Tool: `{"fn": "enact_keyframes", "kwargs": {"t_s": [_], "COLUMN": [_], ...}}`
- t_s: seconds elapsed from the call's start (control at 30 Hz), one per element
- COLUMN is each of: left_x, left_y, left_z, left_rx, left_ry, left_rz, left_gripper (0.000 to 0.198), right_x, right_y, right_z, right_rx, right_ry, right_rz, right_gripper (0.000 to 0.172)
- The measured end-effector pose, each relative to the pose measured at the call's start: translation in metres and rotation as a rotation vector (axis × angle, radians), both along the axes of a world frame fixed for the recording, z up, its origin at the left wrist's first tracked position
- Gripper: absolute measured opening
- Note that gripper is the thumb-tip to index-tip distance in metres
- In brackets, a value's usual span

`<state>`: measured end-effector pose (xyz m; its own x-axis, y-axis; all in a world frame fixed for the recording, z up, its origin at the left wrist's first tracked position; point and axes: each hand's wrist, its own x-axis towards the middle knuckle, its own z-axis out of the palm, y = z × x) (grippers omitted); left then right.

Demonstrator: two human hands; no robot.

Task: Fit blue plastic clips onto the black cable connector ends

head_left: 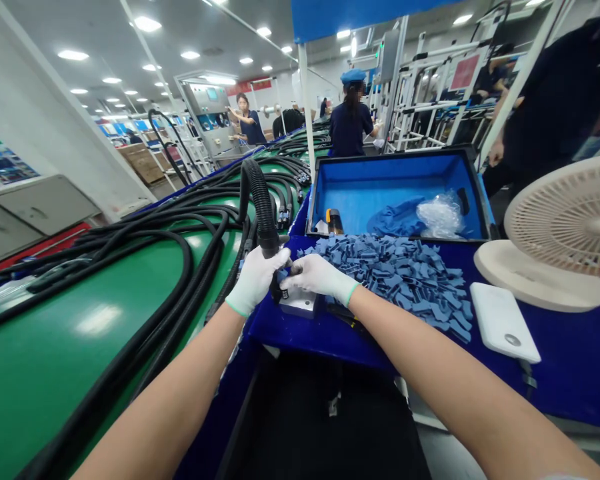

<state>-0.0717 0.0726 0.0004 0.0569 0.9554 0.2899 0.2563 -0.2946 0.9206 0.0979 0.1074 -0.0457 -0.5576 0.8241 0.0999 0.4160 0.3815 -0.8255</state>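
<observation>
Left white-gloved hand: grip narrow, closed around a black corrugated plastic conduit, which stands upright above a blue-covered table. Right white-gloved hand: grip narrow, at the conduit's lower end beside a small blue rubber piece; firmness of hold indeterminable. Conduit end: just above a white rectangular block. Loose pile of blue rubber pieces: just right of the right hand. Coiled black conduits: on a green conveyor belt, left of the hands.

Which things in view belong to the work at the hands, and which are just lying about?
Job: left gloved hand gripping corrugated black conduit; right gloved hand; heaped blue pieces.
Lying about: white fan, white power bank, blue-lined crate.
</observation>
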Motion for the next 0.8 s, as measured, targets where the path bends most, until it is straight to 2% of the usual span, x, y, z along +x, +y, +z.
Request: {"fn": "enact_keyframes", "kwargs": {"t_s": [0.1,0.17,0.27,0.33,0.43,0.5,0.63,0.77,0.8], "left_x": [-0.027,-0.061,-0.128,-0.171,-0.218,-0.239,-0.267,-0.284,-0.285], "left_y": [-0.017,-0.040,-0.092,-0.135,-0.196,-0.230,-0.278,-0.305,-0.309], "left_z": [0.006,0.008,0.008,0.005,-0.003,-0.008,-0.015,-0.028,-0.033], "left_rx": [0.008,-0.010,-0.107,-0.225,-0.418,-0.564,-0.839,-0.947,-0.971], "left_ry": [-0.021,-0.030,0.066,0.166,0.272,0.306,0.453,0.778,0.836], "left_rz": [0.071,0.185,0.360,0.425,0.529,0.531,0.389,0.519,0.516], "left_gripper": [0.042,0.043,0.044,0.043,0.046,0.051,0.058,0.063,0.066], "right_x": [0.002,0.004,0.005,0.003,-0.003,-0.007,-0.012,-0.015,-0.016], "right_y": [-0.002,-0.003,-0.002,-0.002,-0.001,0.000,0.001,0.000,0.000], "right_z": [0.002,0.003,0.003,0.001,-0.003,-0.006,-0.011,-0.012,-0.012], "right_rx": [0.015,0.022,0.041,0.063,0.112,0.147,0.167,0.187,0.192], "right_ry": [0.001,-0.008,-0.055,-0.102,-0.186,-0.238,-0.310,-0.352,-0.360], "right_rz": [0.027,0.048,0.072,0.067,0.032,0.009,-0.011,-0.020,-0.023], "right_gripper": [0.042,0.037,0.028,0.024,0.021,0.021,0.023,0.024,0.024]}}
